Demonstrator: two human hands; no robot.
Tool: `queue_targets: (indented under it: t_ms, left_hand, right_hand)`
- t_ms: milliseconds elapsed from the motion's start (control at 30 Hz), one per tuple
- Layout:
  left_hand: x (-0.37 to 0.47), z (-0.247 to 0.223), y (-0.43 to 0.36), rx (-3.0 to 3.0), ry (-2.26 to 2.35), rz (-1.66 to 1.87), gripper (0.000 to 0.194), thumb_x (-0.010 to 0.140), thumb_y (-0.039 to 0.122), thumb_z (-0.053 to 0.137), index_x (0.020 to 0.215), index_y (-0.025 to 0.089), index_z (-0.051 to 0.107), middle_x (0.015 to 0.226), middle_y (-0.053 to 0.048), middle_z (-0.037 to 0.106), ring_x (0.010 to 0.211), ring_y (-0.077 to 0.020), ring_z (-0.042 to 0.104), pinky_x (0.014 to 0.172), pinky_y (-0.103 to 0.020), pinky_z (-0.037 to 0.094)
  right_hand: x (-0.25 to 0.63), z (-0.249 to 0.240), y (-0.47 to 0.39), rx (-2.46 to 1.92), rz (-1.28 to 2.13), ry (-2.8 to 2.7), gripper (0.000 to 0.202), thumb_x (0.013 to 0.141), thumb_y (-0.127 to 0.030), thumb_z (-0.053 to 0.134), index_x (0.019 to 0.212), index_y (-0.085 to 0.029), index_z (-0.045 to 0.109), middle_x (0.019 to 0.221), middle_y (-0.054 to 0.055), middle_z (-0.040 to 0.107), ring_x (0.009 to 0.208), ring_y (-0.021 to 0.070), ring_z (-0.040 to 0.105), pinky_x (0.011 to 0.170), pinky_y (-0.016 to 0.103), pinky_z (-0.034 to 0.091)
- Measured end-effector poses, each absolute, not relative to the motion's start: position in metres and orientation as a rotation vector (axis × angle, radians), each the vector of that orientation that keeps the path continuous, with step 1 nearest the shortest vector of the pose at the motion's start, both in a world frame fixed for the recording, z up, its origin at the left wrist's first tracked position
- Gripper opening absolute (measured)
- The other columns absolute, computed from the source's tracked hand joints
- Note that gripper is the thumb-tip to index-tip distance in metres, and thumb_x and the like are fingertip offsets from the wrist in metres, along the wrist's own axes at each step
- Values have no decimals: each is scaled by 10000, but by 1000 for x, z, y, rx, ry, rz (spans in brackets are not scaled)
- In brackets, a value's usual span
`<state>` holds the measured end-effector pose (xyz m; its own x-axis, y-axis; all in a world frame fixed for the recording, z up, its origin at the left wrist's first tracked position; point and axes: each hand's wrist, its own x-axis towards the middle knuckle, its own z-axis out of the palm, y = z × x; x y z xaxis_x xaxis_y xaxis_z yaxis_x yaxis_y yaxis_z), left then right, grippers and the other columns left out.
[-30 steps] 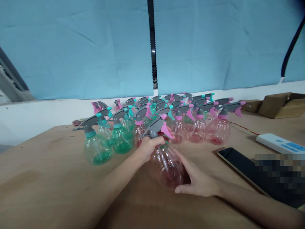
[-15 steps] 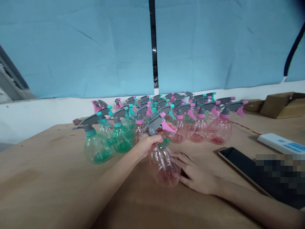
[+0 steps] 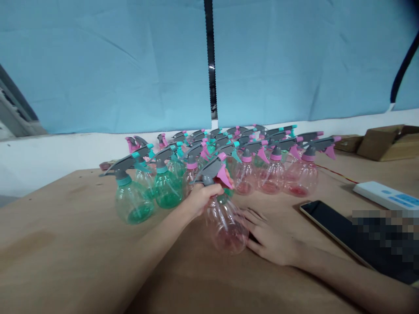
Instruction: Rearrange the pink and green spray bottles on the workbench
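A spray bottle (image 3: pixel 227 231) with a clear pinkish body, grey head and pink trigger stands slightly tilted in front of me. My left hand (image 3: pixel 206 196) is closed around its neck, with fingers on the far side at the pink trigger (image 3: pixel 224 176). Low on the bottle's right side, my right hand (image 3: pixel 268 235) holds the body between thumb and fingers; some fingertips are hidden behind it. Just beyond stand a green spray bottle (image 3: pixel 167 188) and a pink spray bottle (image 3: pixel 271 176), among several others.
Rows of spray bottles fill the back of the wooden table (image 3: pixel 65 244). At the right lie a dark phone (image 3: pixel 340 235), a white power strip (image 3: pixel 389 195) and a cardboard box (image 3: pixel 386 144). A blue sheet (image 3: pixel 131 65) covers the wall behind.
The pink trigger has swung down and inward toward the neck, pulled by my left fingers. Both hands and the bottle otherwise stay nearly in place.
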<state>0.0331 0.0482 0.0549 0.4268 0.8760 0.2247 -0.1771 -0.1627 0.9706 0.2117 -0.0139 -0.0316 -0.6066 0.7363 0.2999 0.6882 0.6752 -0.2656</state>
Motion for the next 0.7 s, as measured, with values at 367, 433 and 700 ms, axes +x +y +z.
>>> queue_targets:
  t_ms: [367,433,700]
  left_hand:
    - [33,59,47,1457,616,981,405,499,157,572,896,169,649,868,-76,675,935,-272,602,671,-315,440]
    - [32,59,47,1441,641,967,363,500,158,573,856,168,647,903,-75,672,940,-265,602,678,-308,440]
    - [32,58,48,1395,662,1013,209,483,149,566,680,165,634,895,-59,671,905,-233,606,675,-282,426]
  right_hand:
    - [212,-28,-16,-1094,180,-2501,474,895,-303,407,1355,-198,356,1330,110,444,1233,233,367,1033,449,281]
    - [211,-28,-16,-1098,172,-2499,472,895,-299,405,1353,-197,358,1325,112,448,1231,236,367,1027,455,286]
    - [212,-27,-15,-1094,168,-2498,465,894,-298,409,1347,-204,368,1317,102,455,1225,235,373,1032,453,282]
